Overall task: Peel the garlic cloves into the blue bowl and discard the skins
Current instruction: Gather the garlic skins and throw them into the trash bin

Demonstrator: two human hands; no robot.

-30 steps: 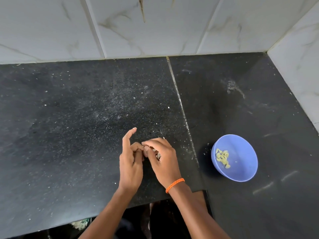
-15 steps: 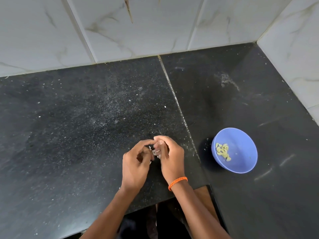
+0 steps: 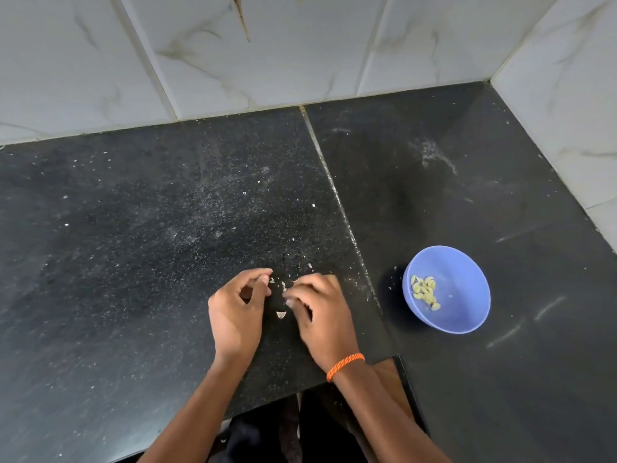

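Hovering close together over the worktop (image 3: pixel 133 262): left hand (image 3: pixel 235 315) and right hand (image 3: pixel 322 317), fingers curled, grasp unclear. Lying between them, skins (image 3: pixel 281 314). Sitting well right, bowl (image 3: pixel 467 289) holding peeled cloves (image 3: pixel 424 290).

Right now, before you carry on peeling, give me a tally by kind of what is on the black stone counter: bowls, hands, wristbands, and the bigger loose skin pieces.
Round blue plastic bowl, with peeled pale yellow garlic cloves in it: 1
Bare hands, left hand and right hand: 2
Orange braided wristband: 1
Larger pale garlic skin pieces between the hands: about 3
Total: about 7
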